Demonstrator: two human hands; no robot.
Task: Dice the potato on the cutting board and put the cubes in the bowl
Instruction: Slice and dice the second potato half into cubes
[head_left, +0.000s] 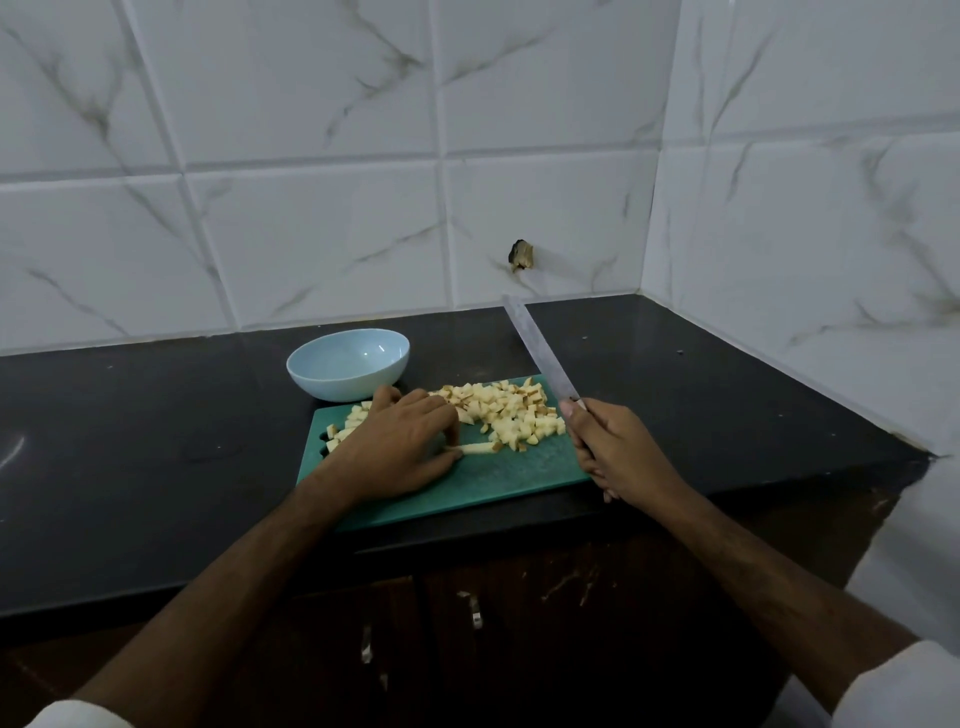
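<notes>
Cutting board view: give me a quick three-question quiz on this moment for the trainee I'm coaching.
1. True or false: the bowl already holds potato cubes.
2. Which hand holds the knife? A) left hand B) right hand C) neither
3. Fill in: the left hand pinches an uncut potato ____ on the cutting board.

Key:
1. False; the bowl looks empty, the cubes lie heaped on the board.
2. B; the blade is raised, pointing away.
3. Strip.

No legible text, labels or numbers; knife blade (537, 349) shows faint mottling, possibly etching, unreadable.
</notes>
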